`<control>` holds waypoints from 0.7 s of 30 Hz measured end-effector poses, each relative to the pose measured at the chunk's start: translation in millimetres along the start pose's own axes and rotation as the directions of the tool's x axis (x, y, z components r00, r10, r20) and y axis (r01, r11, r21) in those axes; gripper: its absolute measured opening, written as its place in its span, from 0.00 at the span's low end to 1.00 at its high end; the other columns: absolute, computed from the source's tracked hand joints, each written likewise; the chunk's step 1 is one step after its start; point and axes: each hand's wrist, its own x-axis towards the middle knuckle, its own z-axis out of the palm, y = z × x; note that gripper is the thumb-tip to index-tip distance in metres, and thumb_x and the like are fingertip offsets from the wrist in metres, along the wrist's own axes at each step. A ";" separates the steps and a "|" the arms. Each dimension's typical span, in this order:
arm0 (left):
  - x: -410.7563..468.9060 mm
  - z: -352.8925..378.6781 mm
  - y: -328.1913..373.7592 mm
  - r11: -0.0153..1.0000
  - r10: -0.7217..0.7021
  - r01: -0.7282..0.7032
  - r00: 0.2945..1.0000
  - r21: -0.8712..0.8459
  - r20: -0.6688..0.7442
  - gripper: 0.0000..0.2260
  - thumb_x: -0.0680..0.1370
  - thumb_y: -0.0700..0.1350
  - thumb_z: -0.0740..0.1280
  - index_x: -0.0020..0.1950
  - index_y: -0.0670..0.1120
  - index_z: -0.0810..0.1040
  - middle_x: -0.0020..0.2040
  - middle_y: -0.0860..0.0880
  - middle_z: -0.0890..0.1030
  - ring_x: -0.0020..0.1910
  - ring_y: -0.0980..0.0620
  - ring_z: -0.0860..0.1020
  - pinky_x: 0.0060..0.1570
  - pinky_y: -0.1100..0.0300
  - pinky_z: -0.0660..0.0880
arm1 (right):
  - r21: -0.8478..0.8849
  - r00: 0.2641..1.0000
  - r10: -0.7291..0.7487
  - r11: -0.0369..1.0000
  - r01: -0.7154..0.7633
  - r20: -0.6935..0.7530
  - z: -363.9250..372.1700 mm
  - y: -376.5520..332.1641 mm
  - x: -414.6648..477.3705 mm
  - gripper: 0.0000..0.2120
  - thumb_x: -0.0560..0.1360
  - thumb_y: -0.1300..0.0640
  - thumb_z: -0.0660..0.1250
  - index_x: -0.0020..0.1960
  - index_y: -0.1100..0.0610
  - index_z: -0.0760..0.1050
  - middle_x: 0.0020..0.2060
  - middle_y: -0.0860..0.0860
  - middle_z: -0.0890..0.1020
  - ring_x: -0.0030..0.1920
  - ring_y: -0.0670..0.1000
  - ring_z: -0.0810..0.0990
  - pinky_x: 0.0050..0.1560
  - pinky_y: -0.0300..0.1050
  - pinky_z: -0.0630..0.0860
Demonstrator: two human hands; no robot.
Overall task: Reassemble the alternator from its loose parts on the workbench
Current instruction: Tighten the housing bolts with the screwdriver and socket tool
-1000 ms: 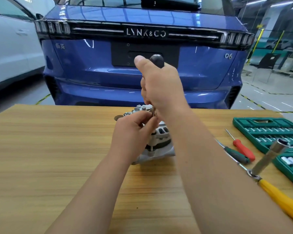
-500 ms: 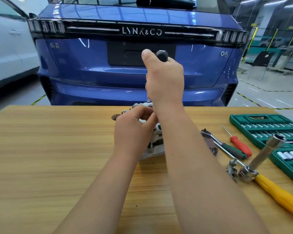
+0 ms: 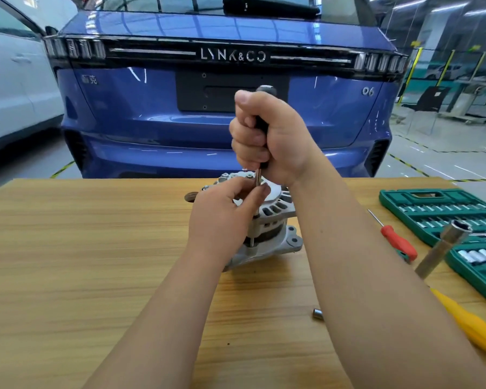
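The silver alternator (image 3: pixel 275 220) stands upright on the wooden workbench (image 3: pixel 82 262), its slotted rear housing on top. My right hand (image 3: pixel 267 136) is clenched around the black handle of a screwdriver (image 3: pixel 265 92) held vertically over the housing's near edge. The thin metal shaft runs down along the alternator's side. My left hand (image 3: pixel 222 220) pinches that shaft between thumb and fingertips and hides the alternator's left half. The tip of the tool is hidden behind my fingers.
A green socket set case (image 3: pixel 443 214) lies open at the right, with a red-handled screwdriver (image 3: pixel 397 241) and a yellow-handled wrench carrying a long socket (image 3: pixel 443 251) beside it. A small loose socket (image 3: pixel 317 315) lies near my right forearm. A washer (image 3: pixel 190 196) sits behind the alternator. A blue car (image 3: pixel 222 108) stands beyond the bench.
My view has shifted, so the tools at the right sit nearer the frame edge. Both hands stay on the screwdriver at the alternator; the right hand sits slightly lower.
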 end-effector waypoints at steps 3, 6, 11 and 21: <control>-0.6 0.4 0.7 1.000 -0.011 0.011 0.997 0.009 -0.071 0.05 0.73 0.57 0.69 0.39 0.61 0.77 0.35 0.63 0.80 0.34 0.63 0.76 0.32 0.71 0.69 | -0.149 0.907 -0.162 0.982 0.112 -0.388 13.6 6.1 -1.6 0.16 0.74 0.53 0.63 0.32 0.52 0.60 0.22 0.48 0.60 0.23 0.50 0.56 0.25 0.42 0.58; -1.7 1.7 3.8 1.000 0.007 -0.007 0.993 -0.007 -0.119 0.04 0.71 0.59 0.67 0.38 0.62 0.76 0.37 0.64 0.80 0.34 0.64 0.76 0.34 0.71 0.70 | -0.254 0.807 -0.230 0.962 0.103 -0.544 23.1 7.9 1.0 0.17 0.74 0.52 0.64 0.31 0.52 0.60 0.24 0.50 0.62 0.25 0.51 0.60 0.28 0.46 0.63; -4.0 4.6 3.8 0.999 0.035 -0.036 0.986 -0.007 -0.164 0.04 0.70 0.55 0.66 0.35 0.60 0.74 0.33 0.64 0.78 0.31 0.65 0.74 0.34 0.73 0.66 | -0.261 0.743 -0.277 0.955 0.141 -0.610 26.8 7.9 0.3 0.23 0.75 0.54 0.65 0.26 0.51 0.58 0.21 0.46 0.62 0.24 0.49 0.60 0.26 0.42 0.62; 7.9 -12.2 -19.0 0.973 0.078 -0.062 0.995 0.221 -0.066 0.13 0.82 0.56 0.54 0.49 0.55 0.78 0.40 0.60 0.77 0.45 0.58 0.70 0.43 0.60 0.66 | -0.189 0.941 -0.161 0.976 0.107 -0.298 -0.8 -8.0 0.2 0.18 0.79 0.54 0.64 0.32 0.55 0.64 0.24 0.52 0.67 0.22 0.51 0.65 0.28 0.46 0.63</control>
